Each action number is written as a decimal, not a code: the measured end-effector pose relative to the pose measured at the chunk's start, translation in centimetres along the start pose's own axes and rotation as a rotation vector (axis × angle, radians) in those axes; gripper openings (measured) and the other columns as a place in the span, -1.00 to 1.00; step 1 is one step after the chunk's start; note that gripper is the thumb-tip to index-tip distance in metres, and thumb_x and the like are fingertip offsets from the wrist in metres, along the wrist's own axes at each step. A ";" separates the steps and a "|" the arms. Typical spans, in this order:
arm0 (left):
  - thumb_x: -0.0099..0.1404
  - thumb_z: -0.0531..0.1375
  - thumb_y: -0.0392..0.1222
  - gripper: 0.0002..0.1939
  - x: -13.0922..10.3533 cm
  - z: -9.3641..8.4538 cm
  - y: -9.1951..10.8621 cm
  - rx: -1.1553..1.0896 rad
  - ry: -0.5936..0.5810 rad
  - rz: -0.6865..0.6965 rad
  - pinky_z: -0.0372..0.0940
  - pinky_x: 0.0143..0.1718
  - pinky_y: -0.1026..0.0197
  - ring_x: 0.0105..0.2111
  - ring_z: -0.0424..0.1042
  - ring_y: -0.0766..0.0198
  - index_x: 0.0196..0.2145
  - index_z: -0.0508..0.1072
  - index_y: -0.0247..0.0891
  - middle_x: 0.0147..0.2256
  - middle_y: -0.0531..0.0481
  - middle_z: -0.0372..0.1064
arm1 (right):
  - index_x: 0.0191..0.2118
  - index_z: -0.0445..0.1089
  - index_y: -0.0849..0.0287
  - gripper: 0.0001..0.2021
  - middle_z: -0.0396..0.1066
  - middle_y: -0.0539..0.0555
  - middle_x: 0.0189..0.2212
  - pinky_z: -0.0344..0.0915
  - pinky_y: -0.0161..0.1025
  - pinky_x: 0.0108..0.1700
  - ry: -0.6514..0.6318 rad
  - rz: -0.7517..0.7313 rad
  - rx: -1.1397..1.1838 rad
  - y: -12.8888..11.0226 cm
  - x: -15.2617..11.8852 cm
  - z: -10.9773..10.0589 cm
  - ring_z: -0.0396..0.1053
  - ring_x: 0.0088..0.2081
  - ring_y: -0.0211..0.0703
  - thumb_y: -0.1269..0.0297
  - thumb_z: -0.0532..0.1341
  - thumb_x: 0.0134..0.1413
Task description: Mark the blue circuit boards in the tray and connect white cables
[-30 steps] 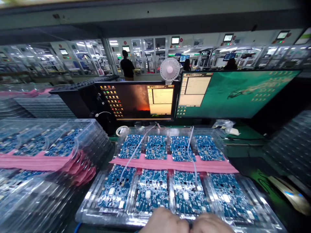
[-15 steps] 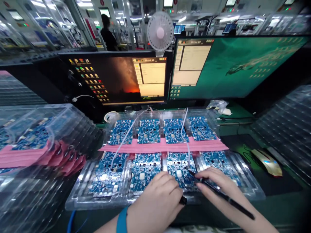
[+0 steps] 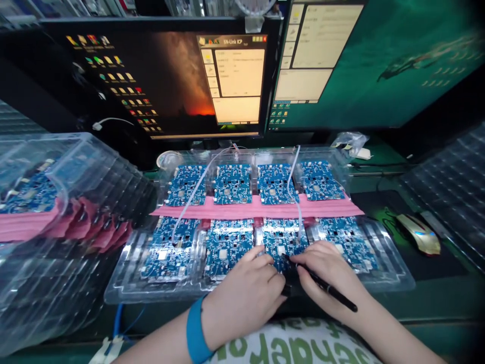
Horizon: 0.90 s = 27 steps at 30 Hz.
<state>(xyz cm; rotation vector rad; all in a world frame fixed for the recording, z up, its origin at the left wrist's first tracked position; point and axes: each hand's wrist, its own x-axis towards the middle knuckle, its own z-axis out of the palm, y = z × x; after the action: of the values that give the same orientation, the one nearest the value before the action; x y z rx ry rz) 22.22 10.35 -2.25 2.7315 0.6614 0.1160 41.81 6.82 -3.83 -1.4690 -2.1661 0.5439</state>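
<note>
My right hand (image 3: 328,265) is closed around a slim black pen (image 3: 341,298), its tip over the blue circuit board (image 3: 280,235) in the front row, third from the left. Whether the tip touches the board cannot be made out. Beside it, my left hand (image 3: 252,280) is curled at the tray's front edge, a small black object (image 3: 287,289) poking out below its fingers. A blue band (image 3: 197,331) circles the left wrist. The clear plastic tray (image 3: 396,283) holds two rows of boards. One white cable (image 3: 291,184) runs down to the board under my hands.
A pink strip (image 3: 235,207) lies between the rows. Another white cable (image 3: 191,197) reaches the front-left board. Stacked clear trays (image 3: 87,258) stand left, more trays (image 3: 450,177) right. Two monitors (image 3: 162,76) rise behind; a gold mouse (image 3: 419,235) sits right on a dark pad.
The view has tipped downward, so the monitors fill more of it. My right hand has shifted left with the pen, its tip now near the board's white square chip.
</note>
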 end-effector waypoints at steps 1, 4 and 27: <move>0.21 0.07 -0.13 -0.82 0.0 0.1 0.0 -0.002 -0.002 0.001 -0.18 0.14 0.04 -0.15 0.22 0.20 -0.32 0.36 -0.29 -0.38 0.01 0.34 | -0.25 0.32 0.13 -0.82 0.33 0.01 -0.43 0.12 -0.14 -0.18 -0.026 0.006 -0.005 -0.1 0.1 0.0 0.27 -0.35 -0.21 0.46 0.04 0.05; 0.22 0.07 -0.13 -0.82 -0.1 0.2 -0.1 -0.018 -0.010 -0.001 -0.21 0.15 0.06 -0.14 0.21 0.22 -0.32 0.35 -0.29 -0.38 0.02 0.33 | -0.28 0.32 0.14 -0.82 0.33 0.00 -0.45 0.12 -0.13 -0.17 -0.043 0.017 -0.031 -0.4 0.2 -0.2 0.26 -0.37 -0.20 0.47 0.04 0.03; 0.23 0.02 -0.18 -0.85 -1.2 -0.6 0.0 -0.180 0.247 -0.115 0.20 -0.33 0.07 -0.38 0.21 0.18 -0.30 0.31 -0.27 -0.45 -0.03 0.26 | -0.32 0.34 0.09 -0.80 0.29 0.01 -0.46 0.23 -0.30 -0.28 0.161 0.085 0.815 -2.5 -1.2 -0.1 0.28 -0.37 -0.23 0.29 -0.02 0.19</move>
<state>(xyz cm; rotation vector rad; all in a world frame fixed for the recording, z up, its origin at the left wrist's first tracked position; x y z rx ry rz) 21.04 9.97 -1.72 2.5218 0.8295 0.4677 40.32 4.84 -2.53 -1.0859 -1.4708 1.1254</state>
